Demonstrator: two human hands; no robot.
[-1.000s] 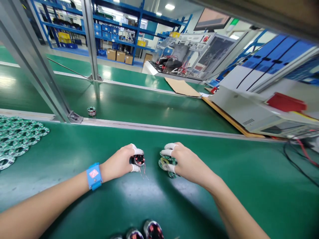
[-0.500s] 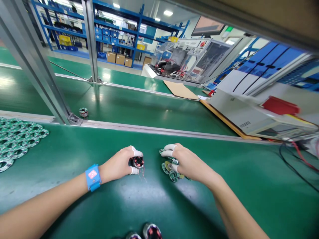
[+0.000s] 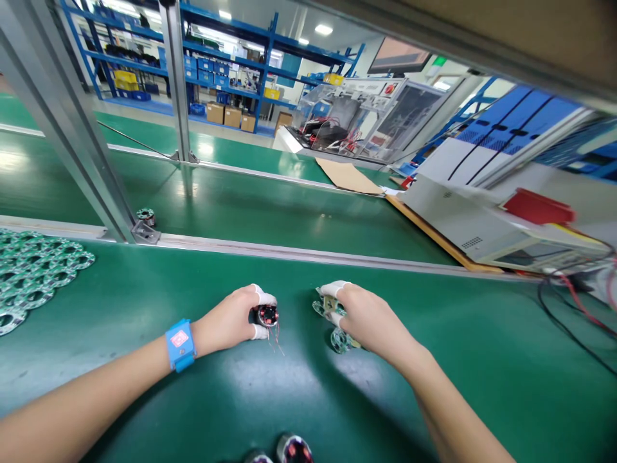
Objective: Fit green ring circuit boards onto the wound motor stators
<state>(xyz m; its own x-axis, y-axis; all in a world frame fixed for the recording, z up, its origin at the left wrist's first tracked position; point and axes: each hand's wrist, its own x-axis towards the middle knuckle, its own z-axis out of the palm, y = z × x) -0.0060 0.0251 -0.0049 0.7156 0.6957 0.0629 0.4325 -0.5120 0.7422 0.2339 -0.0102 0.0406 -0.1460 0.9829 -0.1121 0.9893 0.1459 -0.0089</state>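
Note:
My left hand, with white finger cots and a blue wrist strap, grips a small motor stator. Copper windings show on the stator's face and thin wire ends hang from it. To the right, my right hand has its white-covered thumb and fingers pinched round a small circuit board, partly hidden by the fingers. Beneath that hand lie several loose ring-shaped boards, some covered by the palm. At the bottom edge, two more stators are partly in view.
Many ring-shaped green boards are laid out on the green work surface at the left. Behind a metal rail, a stator with a board sits on the conveyor belt. A grey metal box and cables occupy the right.
My right hand's fingers have closed on a board and shifted slightly over the loose boards. The stator on the conveyor has moved left, behind the post bracket. My left hand has stayed put.

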